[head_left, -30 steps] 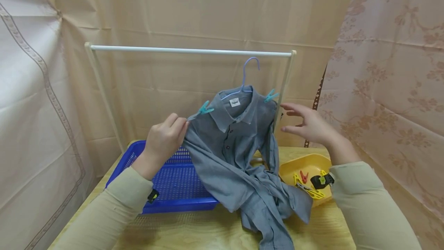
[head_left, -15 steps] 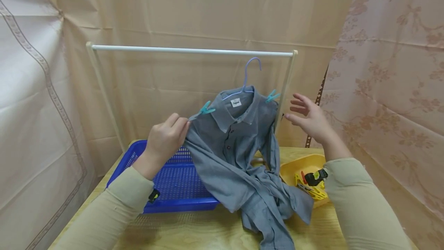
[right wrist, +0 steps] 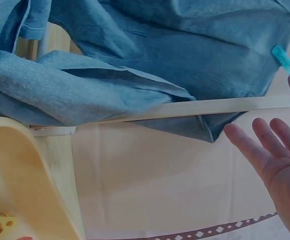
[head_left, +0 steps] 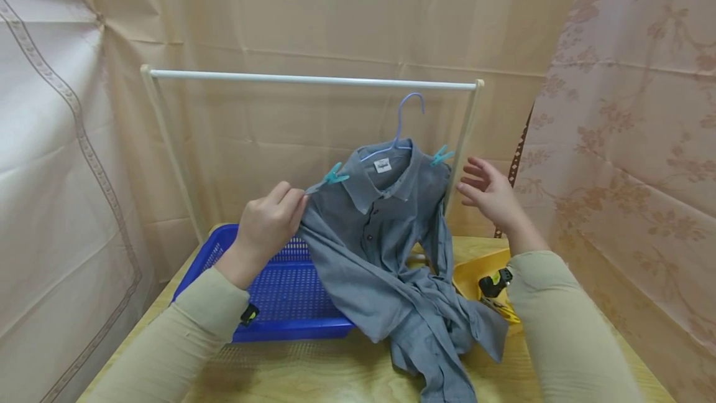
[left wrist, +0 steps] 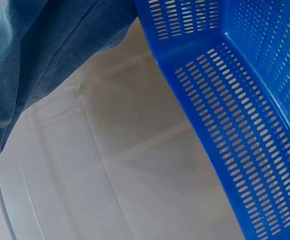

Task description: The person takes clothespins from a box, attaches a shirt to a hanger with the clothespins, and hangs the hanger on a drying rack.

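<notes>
A grey button-up shirt [head_left: 386, 222] is on a lilac hanger [head_left: 399, 118], whose hook stands just below the rack's bar. One turquoise clothespin [head_left: 335, 174] grips the left shoulder, and another turquoise clothespin [head_left: 442, 155] sits on the right shoulder. My left hand [head_left: 270, 219] pinches the fabric at the left shoulder's end. My right hand [head_left: 489, 194] is beside the rack's right post, fingers spread and holding nothing. In the right wrist view my right hand's fingers [right wrist: 270, 140] are close to the shirt's corner. The shirt's lower part and sleeves droop in folds over the table.
The white rack bar [head_left: 313, 80] runs behind the shirt. A blue perforated basket [head_left: 291, 328] stands at left on the wooden table [head_left: 302, 372]. At right, partly behind my right forearm, is a yellow bin [head_left: 470, 272] with yellow clothespins [head_left: 506, 313]. Curtains enclose the back and sides.
My right hand drew back from the right shoulder, then came a little closer to the rack post again. My left hand keeps its pinch on the shirt, which has barely moved.
</notes>
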Demonstrator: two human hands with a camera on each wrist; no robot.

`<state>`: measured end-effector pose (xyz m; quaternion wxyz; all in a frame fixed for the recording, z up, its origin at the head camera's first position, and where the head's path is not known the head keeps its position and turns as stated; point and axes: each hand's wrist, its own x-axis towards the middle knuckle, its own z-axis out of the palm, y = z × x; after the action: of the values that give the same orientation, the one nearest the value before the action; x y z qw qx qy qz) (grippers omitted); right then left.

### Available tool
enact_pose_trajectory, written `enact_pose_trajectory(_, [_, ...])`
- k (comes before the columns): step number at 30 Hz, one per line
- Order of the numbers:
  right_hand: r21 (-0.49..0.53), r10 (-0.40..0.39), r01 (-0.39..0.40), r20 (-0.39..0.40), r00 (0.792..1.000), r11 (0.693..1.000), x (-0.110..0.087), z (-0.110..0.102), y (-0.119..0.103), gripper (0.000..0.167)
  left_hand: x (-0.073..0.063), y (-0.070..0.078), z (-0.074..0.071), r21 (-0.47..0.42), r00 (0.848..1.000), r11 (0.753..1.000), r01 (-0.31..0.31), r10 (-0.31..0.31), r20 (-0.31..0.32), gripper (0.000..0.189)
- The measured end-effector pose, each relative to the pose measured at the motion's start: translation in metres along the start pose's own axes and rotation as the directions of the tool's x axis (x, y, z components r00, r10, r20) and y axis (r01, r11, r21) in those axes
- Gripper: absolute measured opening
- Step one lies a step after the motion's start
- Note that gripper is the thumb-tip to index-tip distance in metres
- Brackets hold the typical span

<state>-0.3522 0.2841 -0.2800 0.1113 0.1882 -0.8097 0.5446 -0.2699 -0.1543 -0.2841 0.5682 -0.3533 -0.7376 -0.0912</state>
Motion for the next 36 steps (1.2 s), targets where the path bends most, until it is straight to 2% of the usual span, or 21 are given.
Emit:
enact_pose_trajectory(10, [-0.023, 0.04, -0.04, 0.005, 0.999, 0.999, 0.007, 0.005, 0.011, 0.07, 0.001, 0.0, 0.001, -0.011, 1.0, 1.0, 0.005, -0.005, -0.017, 0.011])
enact_pose_trajectory(15, [-0.032, 0.043, -0.043, 0.008, 0.999, 0.999, 0.01, 0.009, 0.015, 0.071, 0.0, -0.001, 0.001, -0.013, 1.0, 1.0, 0.007, -0.008, -0.005, 0.011])
enact_pose_trajectory(26, [-0.13, 0.081, -0.085, -0.033, 0.996, 0.988, 0.02, 0.021, 0.02, 0.069, 0.0, -0.002, 0.002, -0.011, 1.0, 1.0, -0.001, 0.001, -0.017, 0.01])
enact_pose_trajectory(36, [-0.123, 0.074, -0.078, -0.037, 0.997, 0.989, 0.02, 0.022, 0.02, 0.065, 0.001, -0.002, 0.001, -0.018, 1.0, 1.0, 0.0, 0.0, -0.007, 0.01])
